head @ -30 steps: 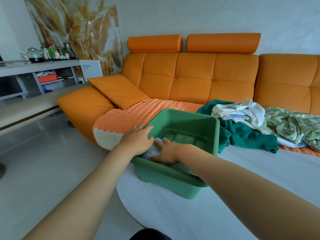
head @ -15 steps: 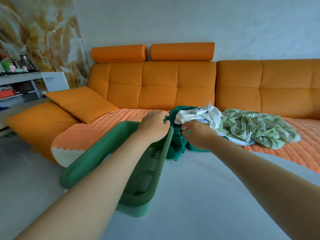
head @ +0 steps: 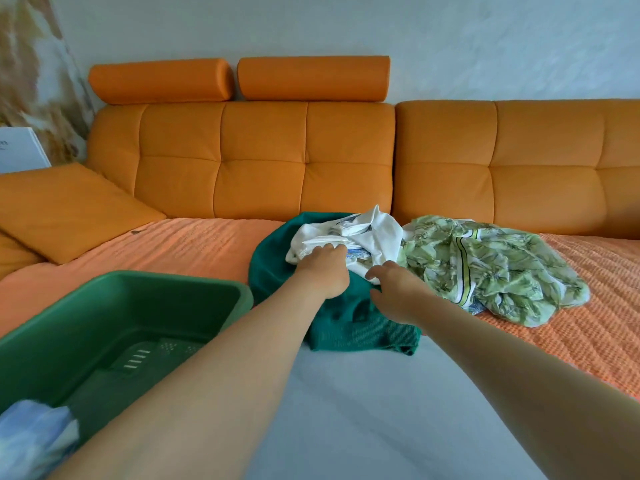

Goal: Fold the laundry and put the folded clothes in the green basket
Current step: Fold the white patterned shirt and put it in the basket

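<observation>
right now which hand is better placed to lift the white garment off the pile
Left, likely: left hand touches the white garment at its edge; right hand sits lower, over the dark green garment.

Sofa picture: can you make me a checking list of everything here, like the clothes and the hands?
Surface: pale grey surface in front; orange cover on the orange sofa.
Job's things: green basket holds a light blue cloth; dark green sweater with white garment on it, leaf-print garment beside them, all unfolded.
Clutter: nothing seen.
Hands: left hand has its fingers curled at the white garment, grip unclear; right hand is open over the dark green sweater.
Cables: nothing seen.
Surroundings: loose cushion, white box, marbled wall panel.
</observation>
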The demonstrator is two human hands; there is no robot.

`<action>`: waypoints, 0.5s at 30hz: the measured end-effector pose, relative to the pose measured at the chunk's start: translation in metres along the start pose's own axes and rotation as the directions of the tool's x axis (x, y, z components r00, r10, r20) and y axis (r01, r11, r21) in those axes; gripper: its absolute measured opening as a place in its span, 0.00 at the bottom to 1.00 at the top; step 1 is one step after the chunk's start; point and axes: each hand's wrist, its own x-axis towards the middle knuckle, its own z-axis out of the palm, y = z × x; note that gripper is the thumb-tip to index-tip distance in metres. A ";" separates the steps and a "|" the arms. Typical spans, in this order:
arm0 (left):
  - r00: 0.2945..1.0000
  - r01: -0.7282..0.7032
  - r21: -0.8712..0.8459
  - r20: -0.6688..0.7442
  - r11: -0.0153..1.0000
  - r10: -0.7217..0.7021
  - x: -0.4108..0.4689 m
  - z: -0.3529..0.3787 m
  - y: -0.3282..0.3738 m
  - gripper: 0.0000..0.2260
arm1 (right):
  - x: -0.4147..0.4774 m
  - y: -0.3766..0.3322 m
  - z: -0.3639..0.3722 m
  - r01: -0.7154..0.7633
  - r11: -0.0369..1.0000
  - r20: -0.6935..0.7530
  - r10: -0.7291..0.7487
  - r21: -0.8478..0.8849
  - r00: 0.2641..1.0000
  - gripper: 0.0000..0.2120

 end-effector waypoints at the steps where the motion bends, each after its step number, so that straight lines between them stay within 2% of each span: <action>1: 1.000 0.014 0.000 0.004 1.000 -0.014 0.015 0.007 -0.003 0.14 | 0.013 0.005 0.002 0.009 1.000 -0.013 -0.010 -0.008 1.000 0.20; 3: 0.999 0.036 0.001 0.007 0.999 -0.036 0.044 0.019 -0.012 0.16 | 0.040 0.014 0.006 0.025 0.999 -0.048 -0.026 -0.020 0.998 0.22; 5: 0.999 0.047 0.033 0.015 0.998 -0.048 0.067 0.031 -0.021 0.22 | 0.064 0.021 0.012 0.022 0.997 -0.053 -0.026 -0.075 0.998 0.24; 7: 0.997 0.053 0.101 0.041 0.993 -0.058 0.085 0.039 -0.028 0.28 | 0.084 0.026 0.020 -0.061 0.992 -0.005 0.061 -0.106 0.998 0.24; 9: 0.995 0.061 0.162 0.071 0.985 -0.073 0.099 0.048 -0.034 0.30 | 0.104 0.031 0.031 -0.179 0.978 0.005 0.181 -0.109 0.984 0.24; 12: 0.998 0.052 0.221 0.025 0.974 -0.059 0.113 0.059 -0.037 0.26 | 0.124 0.045 0.041 -0.299 0.952 -0.002 0.300 0.064 0.954 0.36; 13: 0.999 0.039 0.251 -0.020 0.967 -0.035 0.115 0.062 -0.036 0.22 | 0.128 0.048 0.042 -0.298 0.951 -0.017 0.301 0.083 0.954 0.36; 15: 0.994 0.020 0.291 -0.111 0.956 0.013 0.115 0.063 -0.032 0.14 | 0.129 0.052 0.042 -0.290 0.955 -0.056 0.293 0.057 0.954 0.26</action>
